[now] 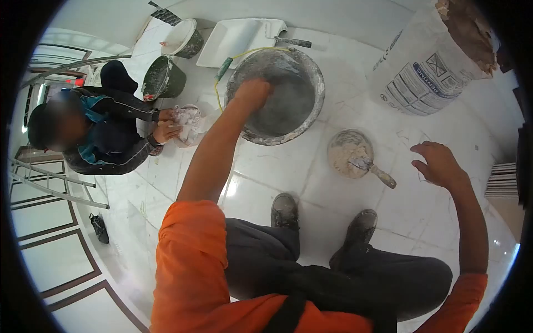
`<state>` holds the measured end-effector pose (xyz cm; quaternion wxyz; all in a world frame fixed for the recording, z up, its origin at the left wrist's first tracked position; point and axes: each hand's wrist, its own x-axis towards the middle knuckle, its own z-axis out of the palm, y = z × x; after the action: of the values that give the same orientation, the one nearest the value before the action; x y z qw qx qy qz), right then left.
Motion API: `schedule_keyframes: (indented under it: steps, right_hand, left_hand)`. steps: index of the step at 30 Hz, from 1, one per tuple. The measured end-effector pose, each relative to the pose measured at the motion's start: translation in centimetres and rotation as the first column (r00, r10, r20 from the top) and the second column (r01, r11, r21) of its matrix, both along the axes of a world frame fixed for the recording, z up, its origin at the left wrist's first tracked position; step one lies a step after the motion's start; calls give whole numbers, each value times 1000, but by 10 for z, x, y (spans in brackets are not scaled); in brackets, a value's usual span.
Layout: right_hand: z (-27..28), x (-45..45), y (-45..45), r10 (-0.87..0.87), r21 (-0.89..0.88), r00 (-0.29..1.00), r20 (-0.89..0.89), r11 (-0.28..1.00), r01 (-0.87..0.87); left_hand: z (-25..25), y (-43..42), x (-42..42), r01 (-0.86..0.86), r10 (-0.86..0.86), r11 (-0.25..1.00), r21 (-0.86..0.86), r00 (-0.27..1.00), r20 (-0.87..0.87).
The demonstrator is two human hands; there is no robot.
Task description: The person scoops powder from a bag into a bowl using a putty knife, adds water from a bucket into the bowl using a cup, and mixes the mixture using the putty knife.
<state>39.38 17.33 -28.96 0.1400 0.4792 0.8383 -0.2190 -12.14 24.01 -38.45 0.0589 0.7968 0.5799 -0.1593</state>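
Note:
My left hand (254,95) hangs over the left part of a large round bucket (319,91). Its fingers are curled closed, and what they may hold is hidden from this angle. Inside the bucket is a hazy grey content (288,102). My right hand (438,164) is held over the floor on the right, fingers apart, with nothing in it. Nearest to it is a putty knife (383,176) whose blade rests in a round tub (335,139) of beige, lumpy material. The bucket's yellow handle with a green grip (224,69) leans out on the left side.
A co-worker (105,127) crouches at left, hands on a whitish tub (189,125). Behind stand a dark green bucket (172,83), a pail (192,44) and a white paint tray (214,47) with a roller (293,42). A large paper sack (427,66) stands at right; a ladder (61,188) is at left.

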Motion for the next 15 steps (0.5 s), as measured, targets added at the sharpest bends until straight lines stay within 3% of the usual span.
schedule_keyframes:
  steps: [3, 5, 7, 9, 12, 15]
  right_hand:
    - [-16, 3, -7, -47, -30, 999, -8, 998, 46]
    - [-45, 13, -18, -245, -133, 960, -134, 965, 227]
    - [-69, 30, -31, -303, -192, 946, -120, 941, 277]
    - [-80, 46, -39, -245, -269, 968, 50, 930, 250]
    - [-87, 57, -43, -199, -252, 973, 114, 942, 222]
    - [-87, 55, -35, -184, -243, 979, 90, 949, 201]
  left_hand:
    - [-20, 4, 2, 40, -36, 998, 54, 997, -61]
    - [-29, 9, 5, 94, -88, 990, 105, 995, -55]
    - [-41, 13, 7, 174, -167, 974, 144, 984, -59]
    - [-48, 15, 9, 285, -267, 950, 125, 953, -145]
    - [-48, 13, 8, 290, -284, 957, 11, 944, -169]
    - [-41, 6, 3, 240, -237, 971, 10, 966, -106]
